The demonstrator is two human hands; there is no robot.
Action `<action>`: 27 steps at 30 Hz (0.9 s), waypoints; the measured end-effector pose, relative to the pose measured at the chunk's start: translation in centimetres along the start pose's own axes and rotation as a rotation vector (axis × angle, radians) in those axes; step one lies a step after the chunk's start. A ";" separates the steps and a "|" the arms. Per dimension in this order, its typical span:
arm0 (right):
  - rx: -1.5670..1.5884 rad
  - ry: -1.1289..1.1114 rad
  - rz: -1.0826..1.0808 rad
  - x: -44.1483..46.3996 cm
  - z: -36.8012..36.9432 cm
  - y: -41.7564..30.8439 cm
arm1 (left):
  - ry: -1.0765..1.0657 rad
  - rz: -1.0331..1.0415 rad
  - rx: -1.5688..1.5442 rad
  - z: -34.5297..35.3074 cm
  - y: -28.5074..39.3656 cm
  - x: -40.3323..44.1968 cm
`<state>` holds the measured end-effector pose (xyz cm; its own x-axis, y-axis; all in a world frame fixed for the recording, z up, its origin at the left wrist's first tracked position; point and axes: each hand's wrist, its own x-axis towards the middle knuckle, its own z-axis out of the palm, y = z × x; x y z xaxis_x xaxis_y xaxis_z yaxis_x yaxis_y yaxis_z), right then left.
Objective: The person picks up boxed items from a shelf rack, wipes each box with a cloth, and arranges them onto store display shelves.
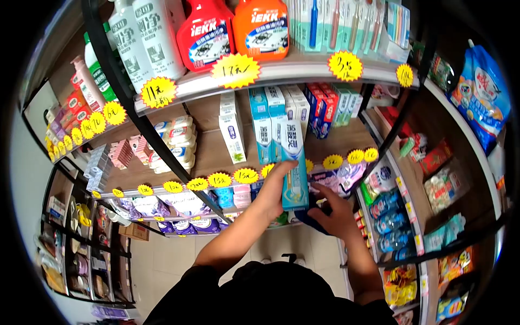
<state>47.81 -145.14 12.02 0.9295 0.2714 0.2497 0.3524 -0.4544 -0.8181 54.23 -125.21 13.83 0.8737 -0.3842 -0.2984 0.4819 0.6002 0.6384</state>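
Note:
A teal and white toothpaste box (295, 187) is in my left hand (278, 187), which wraps round its left side in front of the middle shelf. My right hand (330, 208) is just right of the box, its fingers apart and holding nothing. Behind the box, similar teal and white boxes (262, 132) stand on the shelf. A white box with a green leaf print (232, 135) stands to their left. Red and blue boxes (322, 111) are to their right, beside green and white ones (345, 105).
Spray bottles (205, 35) and toothbrush packs (336, 24) fill the upper shelf, whose front edge (303, 67) overhangs the boxes. Black uprights (162, 146) flank the middle bay. Side shelves hold bottled drinks (392, 238) at right and wrapped soaps (181, 141) at left.

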 end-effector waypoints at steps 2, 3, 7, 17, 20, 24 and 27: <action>-0.083 -0.043 -0.093 0.8 -1.5 -0.8 | 0.041 0.069 0.036 1.3 -0.3 0.8; -0.142 -0.051 -0.110 1.2 -2.0 -0.5 | 0.069 0.121 0.063 1.9 -0.5 0.9; -0.261 0.039 -0.430 3.4 -3.0 1.3 | 0.165 0.334 0.116 4.3 -0.6 1.4; -0.095 0.060 -0.428 11.6 -2.8 -0.2 | 0.261 0.624 0.222 5.6 5.8 4.2; -0.036 0.062 -0.397 14.3 -2.3 -0.8 | 0.240 0.639 0.253 3.3 7.7 6.7; -0.070 0.059 -0.332 17.1 -1.5 -1.5 | 0.283 0.782 0.591 0.6 10.4 9.1; 0.002 0.024 -0.259 19.4 -0.9 -2.3 | 0.281 0.806 0.646 2.0 11.8 7.4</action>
<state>65.15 -139.55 19.25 0.8105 0.3582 0.4634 0.5790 -0.3705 -0.7263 66.26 -122.41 20.59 0.9424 0.1849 0.2788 -0.2984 0.0880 0.9504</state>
